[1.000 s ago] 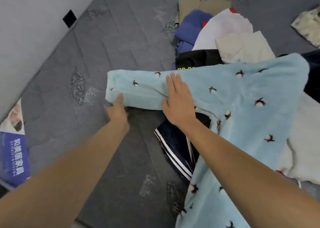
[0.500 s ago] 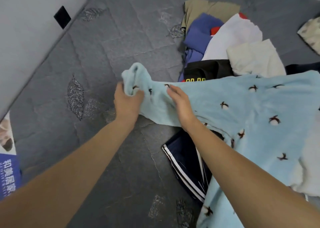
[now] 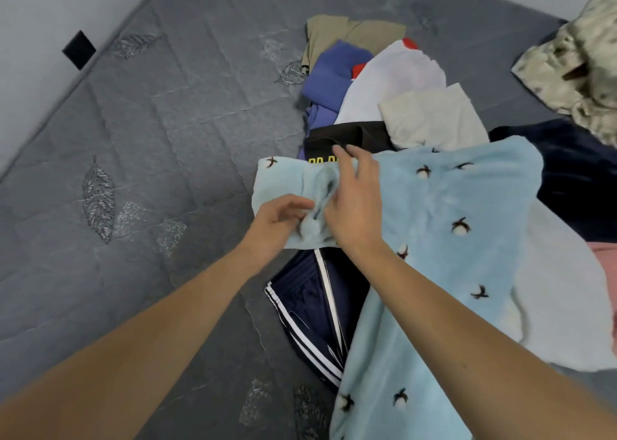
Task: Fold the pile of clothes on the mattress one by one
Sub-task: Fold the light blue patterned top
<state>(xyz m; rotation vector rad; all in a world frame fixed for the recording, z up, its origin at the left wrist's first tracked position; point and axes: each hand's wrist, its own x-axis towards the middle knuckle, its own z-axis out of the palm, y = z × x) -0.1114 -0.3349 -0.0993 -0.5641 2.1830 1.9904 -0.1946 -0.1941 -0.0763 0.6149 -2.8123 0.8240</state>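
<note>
On the mattress (image 3: 173, 132): pile of clothes (image 3: 384, 82) lay heaped, light-blue fleece garment (image 3: 450, 206) draped over it.
Left hand (image 3: 277, 226): its grip pinched the fleece's bunched sleeve end.
Right hand (image 3: 357, 199): fingers curled, gripping the same sleeve beside it.
Change: half a second earlier the sleeve stretched farther left; now it was folded back inward.

A grey quilted mattress (image 3: 173, 145) with stitched leaf shapes fills the view. On it lies a pile of clothes (image 3: 374, 82), with navy striped shorts (image 3: 310, 316) at its near edge. Far right of the pile, apart, a camouflage garment (image 3: 581, 69) also rests on the mattress.
</note>
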